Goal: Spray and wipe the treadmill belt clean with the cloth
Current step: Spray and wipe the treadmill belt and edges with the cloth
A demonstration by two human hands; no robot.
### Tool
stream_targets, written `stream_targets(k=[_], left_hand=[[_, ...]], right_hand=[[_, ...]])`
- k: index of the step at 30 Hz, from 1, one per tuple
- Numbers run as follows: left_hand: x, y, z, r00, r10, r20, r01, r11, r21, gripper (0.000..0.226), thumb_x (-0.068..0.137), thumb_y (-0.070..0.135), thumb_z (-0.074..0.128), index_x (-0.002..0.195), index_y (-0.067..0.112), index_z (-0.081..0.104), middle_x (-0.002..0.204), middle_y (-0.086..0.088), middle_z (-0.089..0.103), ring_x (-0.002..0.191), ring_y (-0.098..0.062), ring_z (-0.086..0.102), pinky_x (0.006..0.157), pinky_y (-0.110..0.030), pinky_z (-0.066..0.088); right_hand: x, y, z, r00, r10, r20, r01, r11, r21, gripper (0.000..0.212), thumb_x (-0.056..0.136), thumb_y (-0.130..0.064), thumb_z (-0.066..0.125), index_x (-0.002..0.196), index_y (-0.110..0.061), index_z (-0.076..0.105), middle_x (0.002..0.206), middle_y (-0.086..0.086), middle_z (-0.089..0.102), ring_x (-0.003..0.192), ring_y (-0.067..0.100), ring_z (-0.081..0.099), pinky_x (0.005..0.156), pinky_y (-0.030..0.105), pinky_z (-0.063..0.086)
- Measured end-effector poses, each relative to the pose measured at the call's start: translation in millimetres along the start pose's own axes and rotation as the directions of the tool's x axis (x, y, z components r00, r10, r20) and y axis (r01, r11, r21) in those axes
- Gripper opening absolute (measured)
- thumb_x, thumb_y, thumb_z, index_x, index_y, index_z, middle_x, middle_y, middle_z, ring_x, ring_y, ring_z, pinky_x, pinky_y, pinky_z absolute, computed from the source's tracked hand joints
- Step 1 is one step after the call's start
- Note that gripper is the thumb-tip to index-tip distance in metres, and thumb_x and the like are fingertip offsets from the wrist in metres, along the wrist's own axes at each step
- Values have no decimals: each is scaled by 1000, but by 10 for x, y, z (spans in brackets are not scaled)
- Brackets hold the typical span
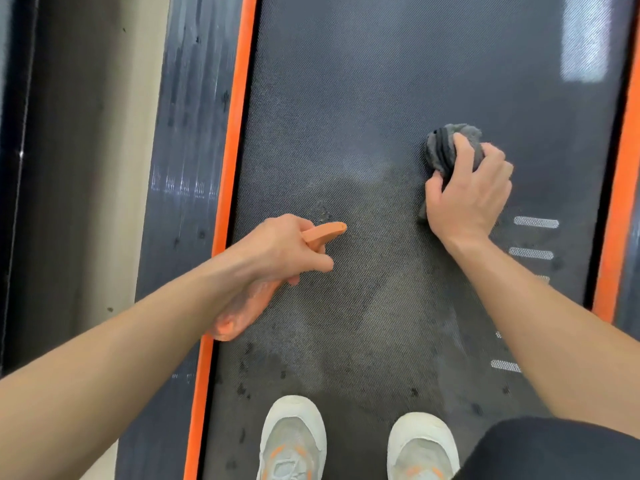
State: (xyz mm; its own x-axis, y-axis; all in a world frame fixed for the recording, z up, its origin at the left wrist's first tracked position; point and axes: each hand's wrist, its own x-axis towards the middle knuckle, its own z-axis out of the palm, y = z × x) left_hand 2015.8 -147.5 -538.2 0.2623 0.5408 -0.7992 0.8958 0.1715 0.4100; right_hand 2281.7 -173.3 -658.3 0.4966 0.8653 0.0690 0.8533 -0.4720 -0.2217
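Observation:
The dark textured treadmill belt [398, 81] fills the middle of the view, with damp dark spots and a paler patch near its centre. My left hand [280, 247] grips an orange spray bottle [242, 306] over the belt's left side, its nozzle pointing right. My right hand [467, 195] holds a bunched grey cloth [446, 147] and presses it against the belt on the right.
Orange trim strips [232, 168] run along both belt edges, with dark side rails [187, 150] outside them. White dashes [536, 222] mark the belt at the right. My two pale shoes [292, 441] stand on the belt at the bottom.

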Motion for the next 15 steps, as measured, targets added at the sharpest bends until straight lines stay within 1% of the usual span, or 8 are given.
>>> stream_targets(k=[1,3,5,6,7,10,12,15], left_hand=[[25,63,-11,1000,4,-19,-4,1000,9,20,80,33,80,84,15,69,77,-4,75,56,-13,69,74,-29,61],[75,173,-28,998,18,-65,-13,997,73,19,83,33,75,81,17,66,71,0,71,53,-11,71,69,-24,55],[115,261,-39,994,20,-107,-1,985,170,24,83,35,71,73,18,57,58,-1,68,53,-10,70,67,-27,51],[127,283,-44,993,13,-119,12,978,207,25,83,35,70,72,19,55,52,-1,66,55,-10,69,68,-28,52],[137,298,-49,993,6,-122,22,975,223,25,83,36,71,73,19,56,50,-1,67,56,-11,69,71,-28,53],[156,314,-58,995,21,-96,-5,987,160,23,82,38,76,77,19,63,67,-4,74,55,-12,73,77,-29,60],[143,302,-66,996,27,-82,-15,990,142,21,82,36,77,80,19,65,68,-1,71,55,-12,74,76,-28,59],[107,263,-51,999,-12,-30,20,956,291,23,82,35,72,75,20,57,66,-10,73,44,-2,64,82,-32,60]], right_hand=[[1,10,-7,1000,-5,3,5,1000,3,56,88,-37,47,142,-22,47,134,19,48,109,42,50,84,47,43],[-1,40,-13,1000,-25,11,25,1000,7,55,89,-38,49,142,-22,47,134,19,48,110,42,50,86,47,43],[-4,76,-9,998,-60,18,59,998,6,55,90,-38,51,142,-21,47,133,19,48,109,41,50,87,48,44],[-5,84,-5,997,-73,19,73,997,1,55,91,-38,52,142,-21,47,133,19,48,109,41,50,87,48,45],[-8,88,-1,997,-79,16,79,997,-5,55,91,-38,52,142,-21,47,133,19,48,109,41,50,87,49,45],[-17,89,10,996,-83,-10,83,996,-9,54,91,-39,53,142,-21,48,133,18,49,110,40,51,87,49,45],[-18,95,6,996,-92,-22,92,996,3,54,92,-40,53,143,-21,48,134,19,49,111,40,51,87,49,45],[-19,110,-4,996,-92,-14,92,996,17,54,93,-41,53,143,-21,48,134,19,49,112,40,51,88,49,44]])
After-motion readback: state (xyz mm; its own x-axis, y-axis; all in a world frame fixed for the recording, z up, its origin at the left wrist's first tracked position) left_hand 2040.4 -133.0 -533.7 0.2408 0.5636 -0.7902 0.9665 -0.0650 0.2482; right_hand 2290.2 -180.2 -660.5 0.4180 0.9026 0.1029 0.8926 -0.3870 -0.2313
